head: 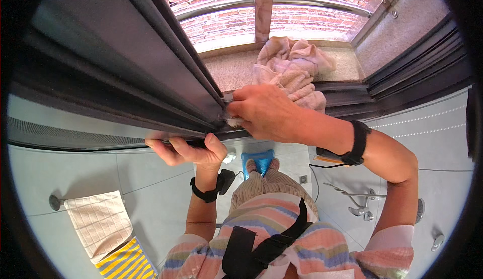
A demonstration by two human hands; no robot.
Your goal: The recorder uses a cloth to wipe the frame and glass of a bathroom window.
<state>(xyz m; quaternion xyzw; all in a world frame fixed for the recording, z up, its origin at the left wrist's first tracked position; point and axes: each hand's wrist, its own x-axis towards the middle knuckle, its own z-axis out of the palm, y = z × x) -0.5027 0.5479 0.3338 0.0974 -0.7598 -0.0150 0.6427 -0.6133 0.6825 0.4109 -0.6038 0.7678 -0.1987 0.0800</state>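
My right hand (266,111) is at the end of a dark window sash (181,64), low down by the track. Its fingers are closed on a small pale cloth (234,122), mostly hidden by the hand. Whether this joins the crumpled pinkish towel (292,66) is hidden. That towel lies on the stone sill (230,69) and hangs over the track, just beyond my right hand. My left hand (194,150) touches the sash's lower inner edge with its fingertips, thumb raised; how firmly it grips is unclear.
Outside the window are metal rails (320,3) and a brick wall (222,19). My feet are on a blue step stool (260,156). A shower mixer (364,207) is on the right wall. A checked cloth (100,222) and a yellow-striped cloth (126,260) hang at lower left.
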